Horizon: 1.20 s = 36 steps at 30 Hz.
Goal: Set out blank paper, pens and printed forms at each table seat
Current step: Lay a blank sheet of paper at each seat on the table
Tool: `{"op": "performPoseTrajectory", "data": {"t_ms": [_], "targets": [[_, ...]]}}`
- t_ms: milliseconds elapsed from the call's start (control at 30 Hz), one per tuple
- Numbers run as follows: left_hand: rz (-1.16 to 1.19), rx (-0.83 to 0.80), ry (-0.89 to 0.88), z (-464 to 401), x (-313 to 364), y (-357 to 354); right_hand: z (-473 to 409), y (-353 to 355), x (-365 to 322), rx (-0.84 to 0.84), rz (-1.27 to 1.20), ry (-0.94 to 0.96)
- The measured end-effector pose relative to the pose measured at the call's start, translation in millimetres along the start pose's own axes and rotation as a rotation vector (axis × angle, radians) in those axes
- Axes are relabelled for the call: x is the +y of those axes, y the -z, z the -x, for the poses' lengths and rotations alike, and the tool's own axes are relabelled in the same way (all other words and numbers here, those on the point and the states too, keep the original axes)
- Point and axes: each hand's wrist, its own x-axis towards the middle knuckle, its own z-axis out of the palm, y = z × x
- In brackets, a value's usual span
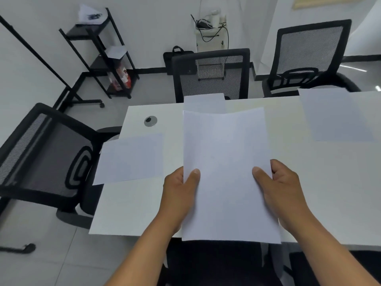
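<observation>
Item: stack of blank paper (226, 172), white, being held upright-lengthwise above the near edge of the white worktop (309, 182), at the centre of view.

Left hand (179, 195): gripping the stack's left edge at 9 o'clock, thumb lying on top of the sheets, fingers hidden beneath.

Right hand (282, 190): gripping the stack's right edge at 3 o'clock, thumb pressing on top, fingers curling round the edge.

Sheets lying on the worktop:
- one blank sheet (129, 159) at 9 o'clock, overhanging the left edge beside a black mesh chair (45, 153);
- one blank sheet (204, 103) at 12 o'clock, partly hidden behind the held stack, in front of a second mesh chair (210, 73);
- one blank sheet (334, 116) at 2 o'clock, before a third mesh chair (309, 54).

Fixture: round metal cable grommet (150, 121) sitting in the worktop at 11 o'clock.

Surroundings: black shelving rack (99, 54) standing against the wall at 11 o'clock; black bag (177, 53) resting on the floor behind the middle chair.
</observation>
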Motion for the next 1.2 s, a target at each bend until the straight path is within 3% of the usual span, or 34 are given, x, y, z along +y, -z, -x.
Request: {"op": "performPoseTrajectory", "data": {"t_ms": [500,833,1200], "targets": [[-0.027,0.013,0.141,-22.9,-66.5,-5.5,-25.2,-16.2,79.0,0.049,0.172,-0.123],[0.118,0.031,0.167,-27.1,-90.5,9.5,-29.8,-34.0,101.2,0.09,0.061,-0.136],[0.044,0.072,0.149,-40.8,-103.2,25.2,-39.3,-38.3,125.0,0.089,0.091,-0.231]]}}
